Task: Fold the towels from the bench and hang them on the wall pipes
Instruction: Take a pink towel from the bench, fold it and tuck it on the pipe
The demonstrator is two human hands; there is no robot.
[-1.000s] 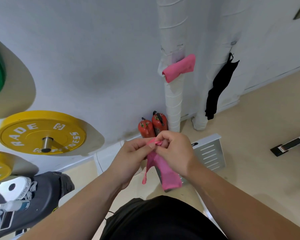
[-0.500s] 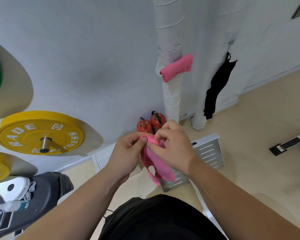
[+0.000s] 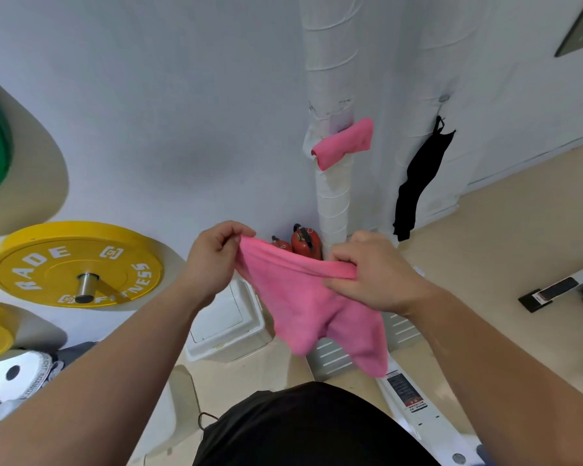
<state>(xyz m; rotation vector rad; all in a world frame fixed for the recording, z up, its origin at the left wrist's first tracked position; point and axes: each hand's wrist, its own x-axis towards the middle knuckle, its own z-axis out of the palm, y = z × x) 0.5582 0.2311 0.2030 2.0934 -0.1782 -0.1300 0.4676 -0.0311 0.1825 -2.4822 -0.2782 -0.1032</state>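
Since a second ago my hands spread apart: left hand (image 3: 212, 257) and right hand (image 3: 367, 277) each pinch the pink towel's (image 3: 303, 304) top edge, cloth drooping below both grips.

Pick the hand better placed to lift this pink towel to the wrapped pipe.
Probably the right hand: it grips the held towel on the side nearer the wrapped pipe, where another pink towel hangs. The left hand pinches a corner farther away.
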